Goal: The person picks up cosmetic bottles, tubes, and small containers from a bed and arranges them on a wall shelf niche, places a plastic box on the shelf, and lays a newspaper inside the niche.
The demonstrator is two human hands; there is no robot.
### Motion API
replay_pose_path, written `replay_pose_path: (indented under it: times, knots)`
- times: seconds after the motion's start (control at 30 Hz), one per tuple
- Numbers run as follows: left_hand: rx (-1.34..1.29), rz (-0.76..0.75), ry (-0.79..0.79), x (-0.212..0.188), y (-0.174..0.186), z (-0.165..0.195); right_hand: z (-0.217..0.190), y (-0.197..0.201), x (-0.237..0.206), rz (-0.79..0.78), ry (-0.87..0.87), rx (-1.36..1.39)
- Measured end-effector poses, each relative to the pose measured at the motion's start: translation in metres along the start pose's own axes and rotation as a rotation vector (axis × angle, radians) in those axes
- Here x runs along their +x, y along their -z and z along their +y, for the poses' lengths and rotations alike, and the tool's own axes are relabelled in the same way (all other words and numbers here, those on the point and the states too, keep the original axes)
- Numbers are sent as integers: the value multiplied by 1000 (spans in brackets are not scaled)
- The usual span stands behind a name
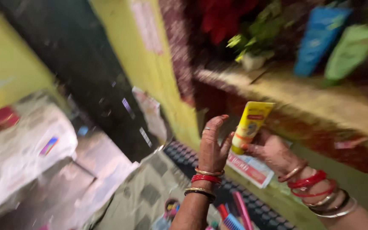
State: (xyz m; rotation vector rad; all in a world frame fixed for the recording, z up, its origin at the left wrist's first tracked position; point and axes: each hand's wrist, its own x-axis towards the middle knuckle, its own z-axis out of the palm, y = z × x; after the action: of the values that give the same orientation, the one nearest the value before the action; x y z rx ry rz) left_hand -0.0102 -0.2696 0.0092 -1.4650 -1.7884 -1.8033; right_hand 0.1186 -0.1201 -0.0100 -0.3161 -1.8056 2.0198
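My right hand (273, 152) holds a yellow squeeze tube (251, 125) upright by its lower end, near a shelf edge. My left hand (213, 145) is raised beside the tube with fingers spread and palm toward it; the thumb seems to touch the tube's side. Both wrists wear red and metal bangles. The whole picture is blurred by motion.
A wooden shelf (303, 96) carries a small potted plant (254, 42), a blue pouch (318, 38) and a green pouch (352, 49). A red-and-white flat box (252, 168) lies below the hands. Combs and brushes (235, 215) sit at the bottom. A white bundle (18, 153) lies left.
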Motion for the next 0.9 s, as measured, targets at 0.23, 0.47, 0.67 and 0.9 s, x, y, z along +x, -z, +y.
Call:
replay_pose_path:
  times: [0.23, 0.47, 0.67, 0.9]
  knots:
    - [10, -368, -146, 62, -111, 28, -98, 175, -16, 574, 448, -407]
    - [227, -387, -220, 97, -157, -8, -97, 269, 5, 728, 16, -387]
    - [277, -381, -207, 94, -165, -20, -60, 311, 16, 672, 32, -434]
    - [267, -361, -193, 97, -166, -14, -63, 310, 4, 743, 107, -703]
